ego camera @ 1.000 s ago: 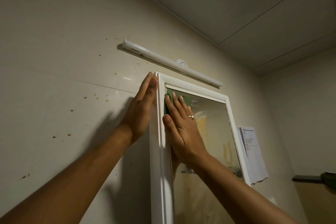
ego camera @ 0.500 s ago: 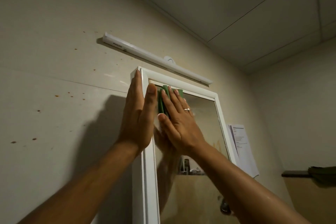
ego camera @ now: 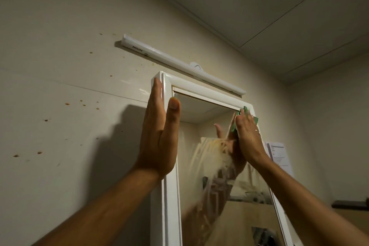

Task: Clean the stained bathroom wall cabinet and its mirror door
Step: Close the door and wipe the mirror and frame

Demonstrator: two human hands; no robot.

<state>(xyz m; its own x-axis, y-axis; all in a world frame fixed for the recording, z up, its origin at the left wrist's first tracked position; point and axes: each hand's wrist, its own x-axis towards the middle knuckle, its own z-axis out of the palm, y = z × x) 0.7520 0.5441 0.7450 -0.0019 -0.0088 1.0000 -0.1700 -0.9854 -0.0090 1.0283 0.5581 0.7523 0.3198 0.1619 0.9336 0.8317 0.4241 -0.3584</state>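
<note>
Head view: the wall cabinet [ego camera: 171,205] fills centre frame below a light bar [ego camera: 179,62], its mirror door [ego camera: 199,118] streaked mid-glass with a yellowish smear [ego camera: 209,150]. The left hand [ego camera: 159,138] lies flat against the cabinet's upper left edge, fingers straight and released, while the right hand [ego camera: 247,136] presses a green cloth [ego camera: 245,109] with extended fingers — grasping nothing — into the mirror's upper right corner. Hard pressure there could rock the door if the left hand's bracing slips, and a loaded cloth would likely drag the smear into fresh streaks.

A home bathroom: mirrored wall cabinet [ego camera: 209,94] beneath a strip light [ego camera: 179,64] on tiled wall [ego camera: 60,86].
</note>
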